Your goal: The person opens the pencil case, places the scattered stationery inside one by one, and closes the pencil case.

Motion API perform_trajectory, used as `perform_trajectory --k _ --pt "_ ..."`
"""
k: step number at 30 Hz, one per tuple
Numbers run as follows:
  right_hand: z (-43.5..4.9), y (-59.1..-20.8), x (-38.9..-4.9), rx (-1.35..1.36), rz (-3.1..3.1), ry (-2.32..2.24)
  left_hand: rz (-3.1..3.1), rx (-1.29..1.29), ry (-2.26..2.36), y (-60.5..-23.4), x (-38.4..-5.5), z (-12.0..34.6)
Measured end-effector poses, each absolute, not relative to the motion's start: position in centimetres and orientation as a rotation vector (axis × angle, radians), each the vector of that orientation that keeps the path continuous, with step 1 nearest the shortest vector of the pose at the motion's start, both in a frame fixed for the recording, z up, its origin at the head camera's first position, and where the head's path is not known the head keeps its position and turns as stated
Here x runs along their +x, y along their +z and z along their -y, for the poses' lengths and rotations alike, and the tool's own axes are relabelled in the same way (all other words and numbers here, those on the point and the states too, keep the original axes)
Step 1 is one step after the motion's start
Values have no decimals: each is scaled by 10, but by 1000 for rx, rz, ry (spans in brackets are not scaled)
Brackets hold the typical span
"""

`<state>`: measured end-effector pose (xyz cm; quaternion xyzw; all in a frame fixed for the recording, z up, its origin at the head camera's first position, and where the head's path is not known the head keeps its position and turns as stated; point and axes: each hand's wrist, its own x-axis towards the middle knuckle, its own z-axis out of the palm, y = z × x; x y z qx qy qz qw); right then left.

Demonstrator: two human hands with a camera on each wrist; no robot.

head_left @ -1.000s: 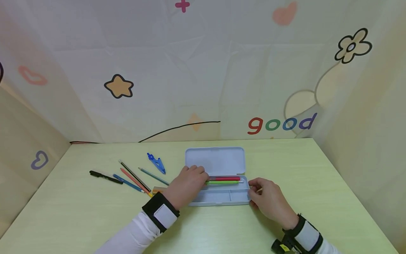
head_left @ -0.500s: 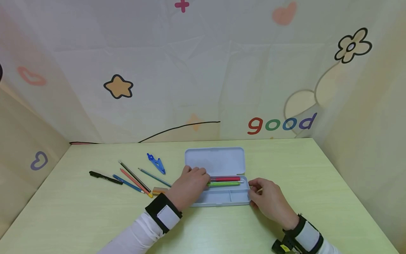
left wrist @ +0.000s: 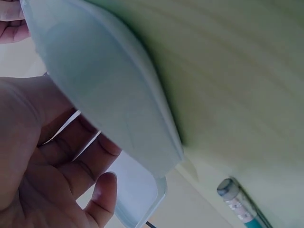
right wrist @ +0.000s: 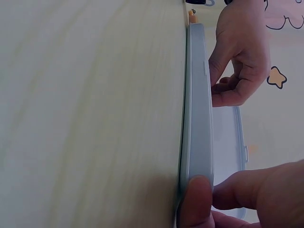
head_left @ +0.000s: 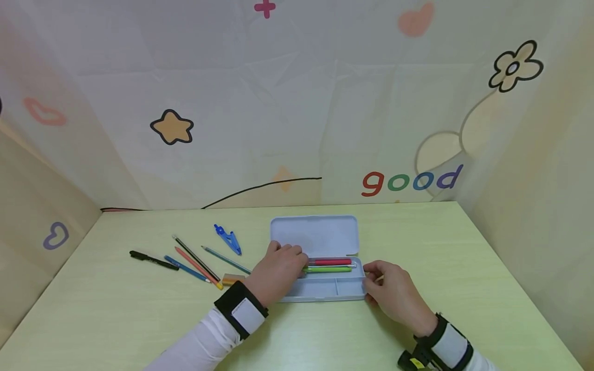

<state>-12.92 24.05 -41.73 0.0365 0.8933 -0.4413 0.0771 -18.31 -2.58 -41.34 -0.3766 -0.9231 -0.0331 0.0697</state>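
A pale blue pencil case (head_left: 320, 298) lies on the table, its lid (head_left: 315, 234) folded back. Inside its long compartment, a red pen (head_left: 331, 262) and a bright green pen (head_left: 328, 269) lie side by side. My left hand (head_left: 277, 273) reaches over the left part of the case, fingers bent down by the pens' left ends. The case wall (left wrist: 114, 90) hides some fingertips in the left wrist view; I cannot tell whether they grip a pen. My right hand (head_left: 394, 291) pinches the case's right end, thumb (right wrist: 197, 199) against the outer wall.
Left of the case lie a blue compass (head_left: 228, 239), a teal pencil (head_left: 225, 259), a dark pencil (head_left: 197, 256), an orange-red pencil (head_left: 197, 266), a blue pen (head_left: 187, 269) and a black marker (head_left: 153, 260). An orange-brown block (head_left: 232, 279) sits near the left wrist. A printed cloth hangs behind.
My left hand has moved slightly to the right over the case. The green pen has shifted a little toward the front. My right hand has stayed at the case's end.
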Motion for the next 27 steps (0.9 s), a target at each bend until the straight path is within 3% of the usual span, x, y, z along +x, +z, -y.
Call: perform_trajectory --k 27 --pt "-240 -418 -127 108 -2689 -1317 2801 -1135 -75 -410 -190 21"
